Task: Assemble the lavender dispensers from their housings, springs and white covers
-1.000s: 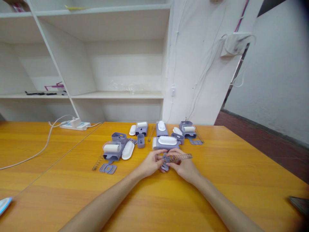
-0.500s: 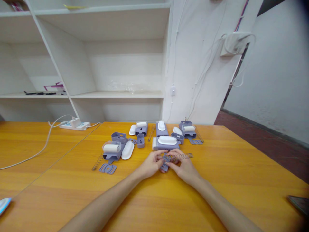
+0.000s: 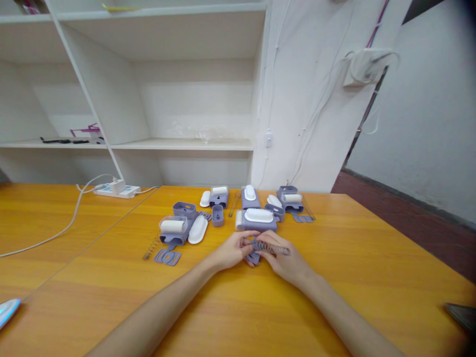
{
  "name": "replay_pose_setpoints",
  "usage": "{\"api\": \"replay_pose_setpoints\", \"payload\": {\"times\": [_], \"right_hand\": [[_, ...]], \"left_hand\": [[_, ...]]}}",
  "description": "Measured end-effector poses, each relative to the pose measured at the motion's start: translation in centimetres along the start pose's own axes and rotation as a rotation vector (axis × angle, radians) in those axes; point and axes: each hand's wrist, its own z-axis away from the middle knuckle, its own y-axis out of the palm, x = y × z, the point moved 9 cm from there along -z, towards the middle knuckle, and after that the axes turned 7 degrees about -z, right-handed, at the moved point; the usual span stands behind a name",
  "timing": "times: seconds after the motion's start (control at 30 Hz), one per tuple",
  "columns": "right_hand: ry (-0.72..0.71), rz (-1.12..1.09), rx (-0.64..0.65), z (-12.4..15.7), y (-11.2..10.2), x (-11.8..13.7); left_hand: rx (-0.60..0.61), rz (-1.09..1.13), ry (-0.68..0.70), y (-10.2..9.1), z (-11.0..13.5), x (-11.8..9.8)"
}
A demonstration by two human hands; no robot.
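Observation:
My left hand (image 3: pixel 233 250) is closed, fingers pinching a flat grey-purple plastic piece with cut-outs (image 3: pixel 253 258). Opposite it, my right hand (image 3: pixel 288 258) pinches a metal coil spring (image 3: pixel 273 247), whose inner end meets the plastic piece. The spring's free end lies across the right hand. Fingers partly hide where spring and piece touch. Just beyond both hands lies a grey-purple body with a clear-covered end (image 3: pixel 240 219), topped by a white bristled oval brush head (image 3: pixel 259 215).
Left stand a roller part (image 3: pixel 173 226), a white oval piece (image 3: pixel 198 229), flat cut-out plates (image 3: pixel 167 257) and a loose spring (image 3: pixel 151 248). Similar parts (image 3: pixel 292 198) sit at the back right. A power strip (image 3: pixel 117 189) lies back left; a dark flat object (image 3: pixel 461 317) is at the right edge.
The spring's free end has swung down and toward me, from sticking out rightward to lying over my right hand. The head view has shifted slightly; the other parts stay put.

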Motion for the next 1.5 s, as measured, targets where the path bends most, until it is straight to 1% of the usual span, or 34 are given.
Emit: {"api": "replay_pose_setpoints", "payload": {"times": [0.13,0.3,0.4,0.5,0.6,0.77,0.83,0.97,1.1,1.17,1.33,1.43,1.5], "right_hand": [[-0.010,0.010,0.026,0.0,0.1,0.0],[0.006,0.005,0.014,-0.2,0.2,-0.2],[0.023,-0.002,0.002,-0.2,0.1,-0.3],[0.042,-0.028,-0.018,-0.2,-0.1,-0.3],[0.049,-0.085,-0.045,-0.1,-0.1,-0.3],[0.123,-0.165,-0.170,0.1,-0.7,-1.4],[0.179,-0.220,-0.216,0.3,-0.9,-2.2],[0.310,-0.439,-0.279,0.5,-0.5,-4.2],[0.350,-0.588,-0.356,0.6,-0.5,-5.1],[0.352,-0.591,-0.378,0.7,-0.6,-5.2],[0.375,-0.498,-0.388,0.9,-0.4,-4.9],[0.390,-0.458,-0.320,0.8,0.4,-4.1],[0.384,-0.473,-0.275,0.5,1.0,-3.5]], "left_hand": [[0.062,0.022,-0.005,0.2,0.2,-0.4],[0.121,-0.011,0.042,0.7,0.4,-1.0],[0.102,-0.014,0.055,0.7,0.3,-1.1],[0.051,0.034,0.041,0.4,0.2,-0.7],[0.037,0.080,0.042,0.2,0.1,-0.4],[0.041,0.052,0.088,0.4,0.2,-0.7],[0.014,0.002,0.105,0.4,0.3,-0.8],[-0.065,-0.088,0.116,0.2,0.5,-1.1],[-0.147,-0.140,0.134,-0.2,0.7,-1.4],[-0.177,-0.163,0.144,-0.3,0.9,-1.5],[-0.296,-0.261,0.193,-0.9,1.2,-2.1],[-0.369,-0.319,0.230,-1.5,1.4,-2.4],[-0.397,-0.337,0.248,-1.8,1.4,-2.4]]}}
